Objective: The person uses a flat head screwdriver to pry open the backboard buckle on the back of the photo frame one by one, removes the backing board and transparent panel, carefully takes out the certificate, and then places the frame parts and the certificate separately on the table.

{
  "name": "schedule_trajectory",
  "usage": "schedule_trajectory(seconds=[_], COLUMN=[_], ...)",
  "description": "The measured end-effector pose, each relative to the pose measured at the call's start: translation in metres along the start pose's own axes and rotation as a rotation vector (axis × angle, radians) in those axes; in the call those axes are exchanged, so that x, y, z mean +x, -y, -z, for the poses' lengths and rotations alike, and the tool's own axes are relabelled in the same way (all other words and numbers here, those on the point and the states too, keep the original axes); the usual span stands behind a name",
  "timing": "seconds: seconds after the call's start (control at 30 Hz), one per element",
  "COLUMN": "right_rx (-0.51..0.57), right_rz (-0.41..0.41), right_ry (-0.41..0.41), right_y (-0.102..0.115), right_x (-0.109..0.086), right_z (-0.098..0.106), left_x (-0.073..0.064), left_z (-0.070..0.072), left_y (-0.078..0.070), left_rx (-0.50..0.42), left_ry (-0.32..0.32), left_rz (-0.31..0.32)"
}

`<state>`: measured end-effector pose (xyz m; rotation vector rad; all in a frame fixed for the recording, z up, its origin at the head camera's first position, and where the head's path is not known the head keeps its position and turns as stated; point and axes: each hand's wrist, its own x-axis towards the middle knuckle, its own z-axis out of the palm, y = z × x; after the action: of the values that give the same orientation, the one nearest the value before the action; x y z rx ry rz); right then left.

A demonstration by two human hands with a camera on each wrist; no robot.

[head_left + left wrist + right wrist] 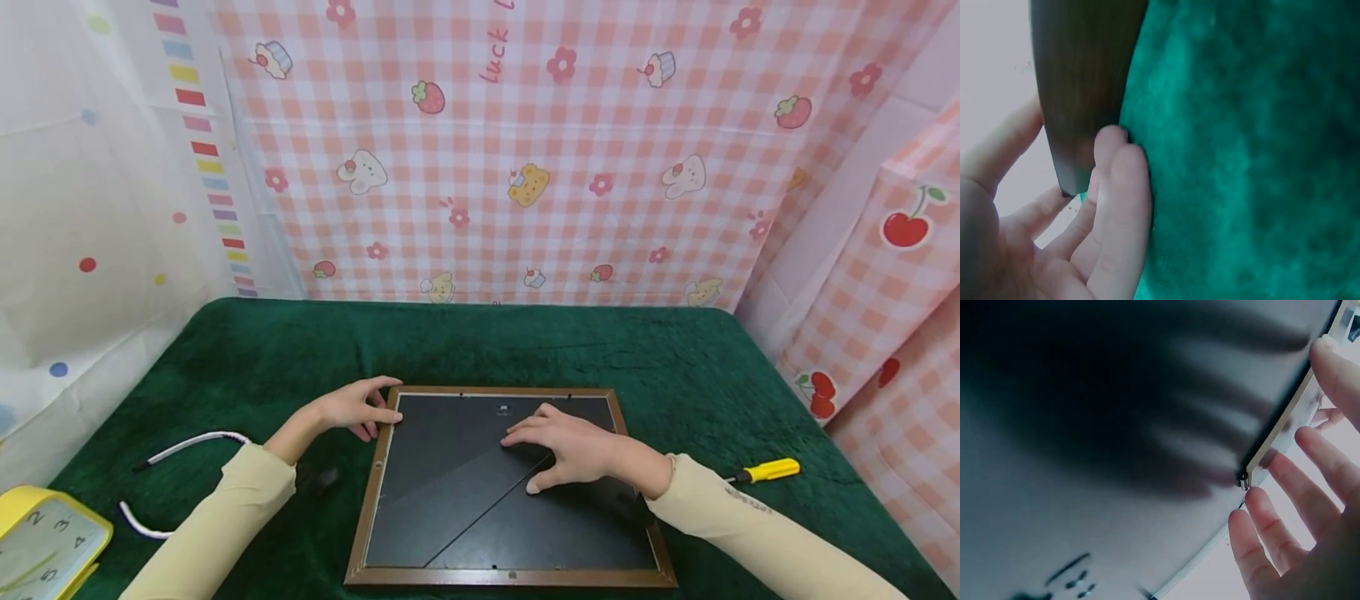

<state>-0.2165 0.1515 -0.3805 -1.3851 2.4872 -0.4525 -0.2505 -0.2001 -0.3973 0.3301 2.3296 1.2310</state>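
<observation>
A picture frame with a brown wooden border lies back side up on the green cloth. Its black backing board shows a small metal hanger near the far edge and a diagonal seam. With thumb on top and fingers at the outer side, my left hand grips the frame's far left corner; the left wrist view shows the brown side between thumb and fingers. My right hand, fingers spread and slightly bent, is over the middle of the backing, its thumb near the seam. Its dark reflection shows on the board.
A yellow-handled screwdriver lies right of the frame, partly behind my right sleeve. To the left are a yellow clock, a white curved strip partly hidden by my left sleeve, and a small dark object. Patterned curtains hang behind.
</observation>
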Motion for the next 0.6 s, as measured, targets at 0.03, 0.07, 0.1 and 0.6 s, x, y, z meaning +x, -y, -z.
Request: schedule_trajectory(seconds=[0.03,0.07,0.1,0.6], right_rx=[-0.014,-0.019,-0.022,-0.010], right_rz=[0.001,-0.001,-0.003,-0.041], right_ry=[0.001,0.004,0.008,0.064], right_y=[0.000,0.001,0.001,0.003], right_x=[0.001,0.002,0.004,0.014], right_z=[0.000,0.000,0.000,0.004], left_x=[0.000,0.001,0.001,0.001], left_z=[0.001,0.001,0.001,0.006], left_y=[0.000,0.000,0.001,0.007], left_rx=[-0.006,-0.014,-0.020,-0.089], left_ry=[0.009,0.016,0.021,0.062], left_rz=[0.004,0.006,0.008,-0.016])
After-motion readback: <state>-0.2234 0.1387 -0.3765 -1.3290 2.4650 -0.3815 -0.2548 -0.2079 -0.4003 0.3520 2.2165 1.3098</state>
